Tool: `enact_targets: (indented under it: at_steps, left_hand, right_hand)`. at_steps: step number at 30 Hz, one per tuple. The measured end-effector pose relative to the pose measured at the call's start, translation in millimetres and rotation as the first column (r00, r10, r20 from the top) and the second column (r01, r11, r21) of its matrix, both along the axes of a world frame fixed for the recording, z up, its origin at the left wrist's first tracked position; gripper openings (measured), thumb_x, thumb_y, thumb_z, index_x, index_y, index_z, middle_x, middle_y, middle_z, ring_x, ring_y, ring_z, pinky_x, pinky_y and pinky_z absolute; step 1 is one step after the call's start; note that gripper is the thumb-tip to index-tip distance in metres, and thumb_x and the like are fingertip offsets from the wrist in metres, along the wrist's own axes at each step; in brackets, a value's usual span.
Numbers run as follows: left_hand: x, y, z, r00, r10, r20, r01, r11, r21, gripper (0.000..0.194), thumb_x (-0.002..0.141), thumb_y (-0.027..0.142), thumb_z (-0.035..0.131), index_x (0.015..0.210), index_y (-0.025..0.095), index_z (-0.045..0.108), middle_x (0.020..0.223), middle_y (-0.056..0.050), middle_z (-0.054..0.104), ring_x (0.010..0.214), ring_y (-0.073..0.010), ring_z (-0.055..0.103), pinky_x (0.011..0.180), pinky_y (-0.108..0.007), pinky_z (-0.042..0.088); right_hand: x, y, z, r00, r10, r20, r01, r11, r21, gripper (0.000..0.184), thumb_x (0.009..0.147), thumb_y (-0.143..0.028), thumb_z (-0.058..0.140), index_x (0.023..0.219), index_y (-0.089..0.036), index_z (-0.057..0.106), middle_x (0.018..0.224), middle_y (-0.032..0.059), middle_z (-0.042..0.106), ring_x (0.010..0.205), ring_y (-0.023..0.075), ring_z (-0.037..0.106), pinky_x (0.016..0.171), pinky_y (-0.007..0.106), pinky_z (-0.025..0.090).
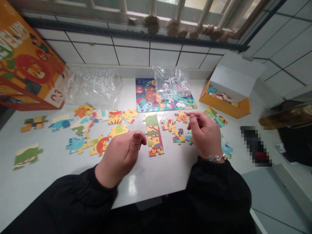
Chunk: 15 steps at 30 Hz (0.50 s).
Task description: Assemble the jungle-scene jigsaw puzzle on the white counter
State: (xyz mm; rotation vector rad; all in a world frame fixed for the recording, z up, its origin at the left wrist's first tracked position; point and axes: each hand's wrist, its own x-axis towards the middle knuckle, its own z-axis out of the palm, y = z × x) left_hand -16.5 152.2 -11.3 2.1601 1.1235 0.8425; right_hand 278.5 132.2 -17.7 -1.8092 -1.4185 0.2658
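Note:
My left hand [122, 156] is curled into a loose fist above the tabletop, thumb on top, with nothing visible in it. Just right of it lies a joined strip of puzzle pieces [153, 135] with green bushes and a small lion at its lower end. My right hand [206, 133] has its index finger stretched out to the edge of an orange puzzle piece [180, 116]; its other fingers are bent and partly hidden. Below that piece lie a giraffe-patterned piece [168, 124] and a dark-figured piece [179, 136]. A lion piece [100, 145] lies beside my left hand.
Several loose pieces spread left, including a green one [28, 156]. At the back lies a jungle picture board [146, 97] under clear plastic [172, 81], near bubble wrap [94, 86]. An orange box [31, 65] stands left; an open box [226, 100] holding pieces sits right.

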Motion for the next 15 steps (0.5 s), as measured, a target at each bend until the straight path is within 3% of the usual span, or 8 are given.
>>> enact_targets:
  at_steps: [4, 8, 12, 15]
  left_hand:
    - [0.3, 3.5, -2.1, 1.0, 0.023, -0.004, -0.023, 0.999, -0.032, 0.073, 0.121, 0.059, 0.022, 0.086, 0.02, 0.073, 0.069, 0.0, 0.061, 0.063, -0.0136, 0.06, 0.063, -0.031, 0.043]
    - [0.0, 6.1, -1.9, 0.999, 0.045, -0.009, -0.045, 0.997, -0.06, 0.076, 0.12, 0.062, 0.022, 0.084, 0.02, 0.073, 0.068, 0.0, 0.06, 0.062, -0.0143, 0.06, 0.062, -0.032, 0.043]
    - [-2.7, 9.7, -2.1, 0.998, 0.056, -0.04, -0.058, 0.996, -0.066, 0.074, 0.12, 0.062, 0.023, 0.084, 0.021, 0.074, 0.07, -0.001, 0.062, 0.063, -0.0149, 0.061, 0.064, -0.033, 0.043]
    - [-5.1, 13.2, -2.7, 0.995, 0.077, -0.064, -0.081, 0.995, -0.052, 0.073, 0.119, 0.063, 0.024, 0.085, 0.022, 0.074, 0.071, -0.001, 0.063, 0.064, -0.0153, 0.061, 0.065, -0.033, 0.043]
  right_hand:
    - [24.5, -4.8, 1.3, 0.966, -0.175, -0.188, 0.196, 0.976, 0.099, 0.055, 0.113, -0.065, 0.046, 0.108, -0.02, 0.078, 0.074, 0.0022, 0.071, 0.061, 0.0169, 0.062, 0.062, 0.03, 0.047]
    - [52.0, -16.5, 8.0, 0.873, -0.363, -0.326, 0.444, 0.868, 0.222, 0.068, 0.111, -0.076, 0.038, 0.093, -0.021, 0.073, 0.069, 0.0044, 0.066, 0.054, 0.0181, 0.055, 0.053, 0.033, 0.042]
    - [73.6, -33.5, 19.6, 0.79, -0.497, -0.359, 0.595, 0.763, 0.254, 0.074, 0.111, -0.077, 0.027, 0.087, -0.023, 0.072, 0.069, 0.0077, 0.066, 0.053, 0.0207, 0.055, 0.051, 0.037, 0.042]
    - [83.1, -44.1, 25.7, 0.748, -0.583, -0.316, 0.655, 0.727, 0.209, 0.074, 0.112, -0.074, 0.028, 0.088, -0.021, 0.074, 0.071, 0.0111, 0.069, 0.055, 0.0212, 0.058, 0.053, 0.038, 0.045]
